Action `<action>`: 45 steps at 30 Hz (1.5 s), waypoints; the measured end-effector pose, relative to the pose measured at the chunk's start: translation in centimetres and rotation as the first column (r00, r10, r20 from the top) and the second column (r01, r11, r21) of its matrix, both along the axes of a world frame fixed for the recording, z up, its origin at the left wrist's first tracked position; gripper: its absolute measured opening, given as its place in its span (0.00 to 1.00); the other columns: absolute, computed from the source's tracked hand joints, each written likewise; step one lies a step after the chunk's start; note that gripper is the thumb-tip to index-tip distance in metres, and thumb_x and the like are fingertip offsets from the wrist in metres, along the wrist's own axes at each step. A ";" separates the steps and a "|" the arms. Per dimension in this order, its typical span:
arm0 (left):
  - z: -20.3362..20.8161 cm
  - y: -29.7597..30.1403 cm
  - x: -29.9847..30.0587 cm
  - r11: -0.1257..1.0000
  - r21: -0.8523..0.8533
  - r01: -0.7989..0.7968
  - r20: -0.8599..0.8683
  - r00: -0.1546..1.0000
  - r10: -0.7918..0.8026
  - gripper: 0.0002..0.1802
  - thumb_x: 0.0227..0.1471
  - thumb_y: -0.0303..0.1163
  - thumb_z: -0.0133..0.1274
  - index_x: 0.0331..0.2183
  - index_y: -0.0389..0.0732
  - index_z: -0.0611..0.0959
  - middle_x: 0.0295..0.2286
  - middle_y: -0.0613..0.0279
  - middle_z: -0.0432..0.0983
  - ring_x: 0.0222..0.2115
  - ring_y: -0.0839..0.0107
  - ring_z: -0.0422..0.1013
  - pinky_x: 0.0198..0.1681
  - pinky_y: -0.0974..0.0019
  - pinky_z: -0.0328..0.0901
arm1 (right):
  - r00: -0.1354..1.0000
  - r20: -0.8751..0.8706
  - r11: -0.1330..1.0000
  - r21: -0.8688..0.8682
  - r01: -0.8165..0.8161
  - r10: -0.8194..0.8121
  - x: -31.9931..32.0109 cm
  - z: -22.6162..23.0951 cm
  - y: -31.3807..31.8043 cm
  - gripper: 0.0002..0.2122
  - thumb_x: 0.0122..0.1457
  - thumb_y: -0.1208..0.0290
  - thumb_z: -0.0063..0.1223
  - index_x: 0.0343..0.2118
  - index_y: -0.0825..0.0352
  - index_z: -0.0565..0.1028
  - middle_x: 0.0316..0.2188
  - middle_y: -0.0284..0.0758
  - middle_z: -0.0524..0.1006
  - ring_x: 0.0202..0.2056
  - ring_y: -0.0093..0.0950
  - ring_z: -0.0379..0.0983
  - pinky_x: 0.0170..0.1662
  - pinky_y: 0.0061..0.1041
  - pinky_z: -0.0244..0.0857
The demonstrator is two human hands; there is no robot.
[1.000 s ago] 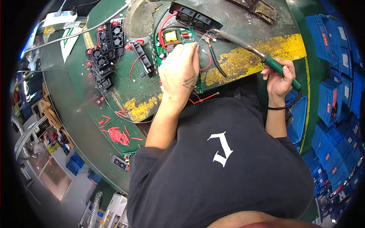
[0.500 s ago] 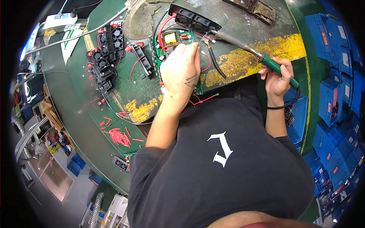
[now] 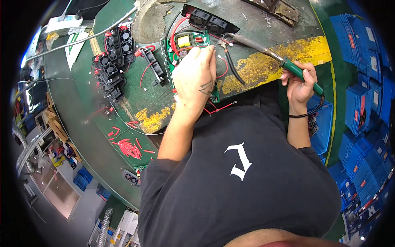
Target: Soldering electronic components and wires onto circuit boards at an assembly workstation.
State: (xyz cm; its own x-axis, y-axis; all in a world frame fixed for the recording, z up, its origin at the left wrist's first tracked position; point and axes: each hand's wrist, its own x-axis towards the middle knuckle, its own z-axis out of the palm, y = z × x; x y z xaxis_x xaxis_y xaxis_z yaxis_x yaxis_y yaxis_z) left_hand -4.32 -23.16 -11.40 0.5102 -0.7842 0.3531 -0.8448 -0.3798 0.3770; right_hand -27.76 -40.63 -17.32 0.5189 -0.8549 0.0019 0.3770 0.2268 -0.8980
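My right hand (image 3: 302, 84) is closed round the green handle of a soldering iron (image 3: 257, 47). Its metal barrel slants up and left, and its end is beside a black panel with two fans (image 3: 210, 24). From the pinched fingers of my left hand (image 3: 193, 78) a thin grey strand, apparently solder wire (image 3: 220, 40), runs toward the iron's end. Whether the two touch is too small to see. Beneath my left hand lies a green circuit board (image 3: 216, 97) with a yellow-wrapped component (image 3: 184, 41) and red wires; my hand hides much of it.
Cutters or pliers with a dark handle (image 3: 234, 68) lie right of the board. Black fan units (image 3: 116, 57) and a single fan (image 3: 153, 66) are to the left, with red sleeves (image 3: 129, 148) nearer. Blue bins (image 3: 357, 111) are stacked at right. A cable (image 3: 82, 40) crosses the upper left.
My left hand has shifted very slightly to the left. The iron, the board and my right hand look the same.
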 end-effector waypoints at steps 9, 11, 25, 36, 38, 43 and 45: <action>-0.1 0.0 0.0 1.000 -0.015 0.014 -0.003 1.000 -0.014 0.05 0.54 0.28 0.60 0.35 0.42 0.84 0.24 0.58 0.72 0.24 0.59 0.74 0.28 0.61 0.69 | 1.000 0.001 1.000 0.000 -0.002 0.002 0.1 0.1 0.3 0.15 0.63 0.67 0.42 0.40 0.75 0.73 0.30 0.56 0.80 0.22 0.38 0.79 0.22 0.29 0.72; -0.1 0.0 0.1 1.000 -0.022 0.013 -0.004 1.000 -0.013 0.05 0.55 0.28 0.60 0.35 0.42 0.84 0.24 0.58 0.72 0.24 0.59 0.74 0.28 0.61 0.69 | 1.000 0.012 1.000 0.003 0.006 -0.006 0.1 0.1 0.3 0.15 0.63 0.67 0.42 0.40 0.75 0.73 0.30 0.56 0.80 0.22 0.38 0.79 0.22 0.29 0.72; 0.3 -0.5 0.0 0.999 0.040 -0.024 -0.036 0.999 0.025 0.07 0.54 0.30 0.62 0.37 0.43 0.87 0.24 0.59 0.75 0.25 0.59 0.75 0.29 0.62 0.69 | 1.000 -0.007 0.999 0.028 0.025 -0.025 -0.1 -0.1 0.1 0.14 0.63 0.67 0.42 0.40 0.76 0.73 0.30 0.57 0.80 0.22 0.39 0.79 0.22 0.29 0.72; -0.2 1.3 0.6 0.997 -0.052 -0.049 -0.009 0.999 0.049 0.07 0.53 0.29 0.63 0.37 0.43 0.86 0.24 0.59 0.75 0.23 0.60 0.75 0.27 0.62 0.69 | 0.999 -0.015 0.999 0.012 0.033 -0.033 -0.8 0.1 -0.1 0.14 0.63 0.67 0.41 0.39 0.76 0.73 0.30 0.57 0.80 0.21 0.39 0.78 0.22 0.29 0.72; -0.3 1.5 0.6 0.997 -0.058 -0.049 -0.010 0.999 0.049 0.06 0.53 0.28 0.63 0.36 0.43 0.86 0.24 0.59 0.75 0.23 0.60 0.75 0.27 0.62 0.69 | 0.999 -0.025 0.999 0.012 0.030 -0.030 -0.7 -0.1 0.0 0.14 0.63 0.67 0.41 0.39 0.76 0.74 0.29 0.56 0.80 0.21 0.39 0.78 0.22 0.29 0.72; -0.2 1.4 0.1 0.999 -0.028 -0.037 -0.026 0.999 0.036 0.06 0.54 0.28 0.62 0.36 0.43 0.86 0.23 0.59 0.74 0.22 0.60 0.74 0.26 0.62 0.69 | 0.999 -0.032 0.999 0.022 0.033 -0.032 0.0 -0.5 0.3 0.14 0.63 0.67 0.42 0.39 0.75 0.74 0.29 0.56 0.80 0.21 0.38 0.78 0.21 0.29 0.72; 0.1 1.5 -0.1 0.999 0.001 -0.047 -0.045 0.998 0.047 0.06 0.54 0.28 0.62 0.37 0.42 0.86 0.24 0.58 0.75 0.23 0.60 0.74 0.27 0.63 0.69 | 0.999 -0.040 0.999 0.015 0.035 -0.034 0.2 -0.5 0.3 0.14 0.63 0.67 0.42 0.39 0.75 0.74 0.29 0.56 0.80 0.21 0.38 0.78 0.21 0.29 0.72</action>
State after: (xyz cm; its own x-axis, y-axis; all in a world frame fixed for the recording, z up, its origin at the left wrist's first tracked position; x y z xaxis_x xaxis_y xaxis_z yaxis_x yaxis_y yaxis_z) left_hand -4.42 -21.67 -11.33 0.5618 -0.7591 0.3288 -0.8081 -0.4185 0.4146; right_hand -27.58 -40.38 -17.83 0.4883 -0.8721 -0.0319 0.3492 0.2288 -0.9087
